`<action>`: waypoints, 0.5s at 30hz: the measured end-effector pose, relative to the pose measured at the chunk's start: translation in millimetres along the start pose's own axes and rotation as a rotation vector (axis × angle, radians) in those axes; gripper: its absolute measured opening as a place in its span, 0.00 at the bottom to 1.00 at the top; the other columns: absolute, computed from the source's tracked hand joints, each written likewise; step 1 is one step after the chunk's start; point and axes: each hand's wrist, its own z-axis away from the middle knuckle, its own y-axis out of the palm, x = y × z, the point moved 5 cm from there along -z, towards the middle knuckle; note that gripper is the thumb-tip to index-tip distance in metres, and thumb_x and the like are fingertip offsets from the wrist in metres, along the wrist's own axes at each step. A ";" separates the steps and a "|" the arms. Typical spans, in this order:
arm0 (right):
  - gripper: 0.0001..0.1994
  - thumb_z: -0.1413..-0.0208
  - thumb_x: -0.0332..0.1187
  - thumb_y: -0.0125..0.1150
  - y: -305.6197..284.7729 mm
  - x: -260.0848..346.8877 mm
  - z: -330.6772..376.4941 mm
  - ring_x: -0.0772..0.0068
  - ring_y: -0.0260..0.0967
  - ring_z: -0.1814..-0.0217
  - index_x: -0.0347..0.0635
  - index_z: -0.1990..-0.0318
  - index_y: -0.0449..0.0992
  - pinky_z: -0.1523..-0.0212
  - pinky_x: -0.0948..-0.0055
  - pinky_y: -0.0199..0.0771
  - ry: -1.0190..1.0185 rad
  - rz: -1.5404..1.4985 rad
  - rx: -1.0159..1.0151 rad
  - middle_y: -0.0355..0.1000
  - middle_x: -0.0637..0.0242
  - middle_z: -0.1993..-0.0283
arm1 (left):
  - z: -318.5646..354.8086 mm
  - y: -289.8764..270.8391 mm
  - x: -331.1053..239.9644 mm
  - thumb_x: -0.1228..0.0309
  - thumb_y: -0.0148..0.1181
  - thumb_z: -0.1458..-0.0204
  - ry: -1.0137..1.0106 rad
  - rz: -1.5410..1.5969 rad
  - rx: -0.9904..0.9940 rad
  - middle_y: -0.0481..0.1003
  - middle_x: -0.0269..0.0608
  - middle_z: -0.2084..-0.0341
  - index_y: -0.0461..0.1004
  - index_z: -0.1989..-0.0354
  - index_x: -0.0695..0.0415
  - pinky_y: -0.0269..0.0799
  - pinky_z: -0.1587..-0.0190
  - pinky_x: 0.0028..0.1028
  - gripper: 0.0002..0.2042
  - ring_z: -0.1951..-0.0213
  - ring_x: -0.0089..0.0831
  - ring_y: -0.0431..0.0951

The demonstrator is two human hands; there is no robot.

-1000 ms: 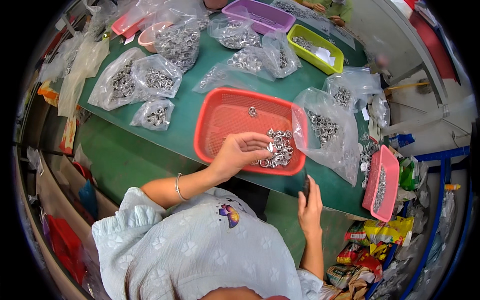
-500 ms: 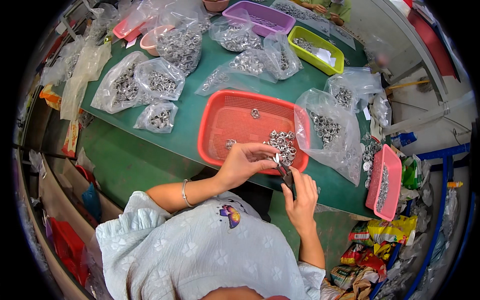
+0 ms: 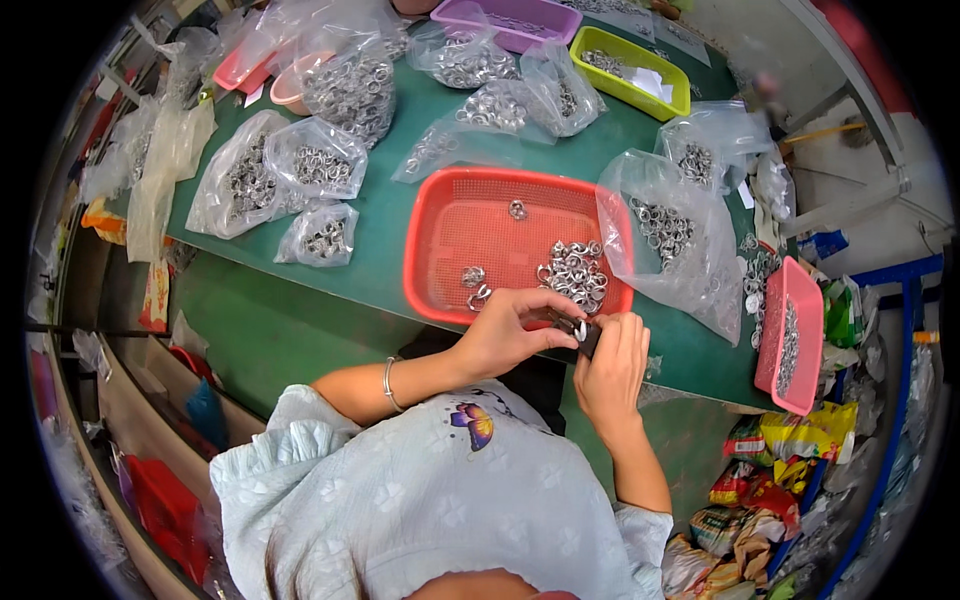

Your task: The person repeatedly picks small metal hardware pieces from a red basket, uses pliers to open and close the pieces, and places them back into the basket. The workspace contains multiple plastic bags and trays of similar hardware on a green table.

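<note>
Over the front edge of the red basket (image 3: 415,240), my two hands are close together. My left hand (image 3: 510,330) pinches a small silver metal ring piece (image 3: 581,329) between thumb and fingertips. My right hand (image 3: 612,370) is closed around dark pliers (image 3: 592,341), whose jaws are at the ring piece; my fingers hide most of the tool. Inside the basket, a heap of silver rings (image 3: 575,275) lies at the right. A few more rings (image 3: 473,276) lie near my left hand, and one small cluster (image 3: 517,209) sits farther back.
Clear bags of rings (image 3: 665,230) overlap the basket's right side; more bags (image 3: 250,180) lie at left and back. A pink basket (image 3: 805,345) stands at the table's right edge. Lime (image 3: 680,95) and purple baskets (image 3: 560,30) are at the back.
My hands have drawn closer together, and the pliers have turned, with more of them covered by my right hand. The whole view has shifted slightly. Rings beside my left hand show more fully.
</note>
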 end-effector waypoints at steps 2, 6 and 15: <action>0.16 0.66 0.22 0.55 -3.0 2.2 -5.4 0.58 0.57 0.70 0.31 0.64 0.68 0.70 0.64 0.54 -0.029 0.057 -0.069 0.59 0.58 0.73 | 0.9 0.7 -1.6 0.87 0.57 0.57 0.014 0.001 -0.016 0.73 0.41 0.62 0.71 0.60 0.67 0.71 0.53 0.25 0.13 0.58 0.26 0.73; 0.15 0.69 0.22 0.55 -7.6 -0.5 -12.9 0.60 0.57 0.75 0.33 0.66 0.70 0.74 0.66 0.54 -0.081 0.034 -0.111 0.59 0.62 0.78 | 1.4 1.3 2.0 0.87 0.57 0.57 0.052 0.111 -0.035 0.72 0.41 0.62 0.70 0.62 0.67 0.72 0.54 0.25 0.12 0.58 0.26 0.73; 0.11 0.72 0.22 0.58 -2.4 -2.2 -15.2 0.61 0.61 0.75 0.39 0.75 0.65 0.74 0.66 0.60 -0.085 -0.010 0.015 0.62 0.62 0.79 | -1.4 -4.7 3.0 0.87 0.58 0.58 0.130 -0.037 -0.014 0.72 0.40 0.63 0.71 0.59 0.67 0.72 0.56 0.24 0.15 0.59 0.25 0.73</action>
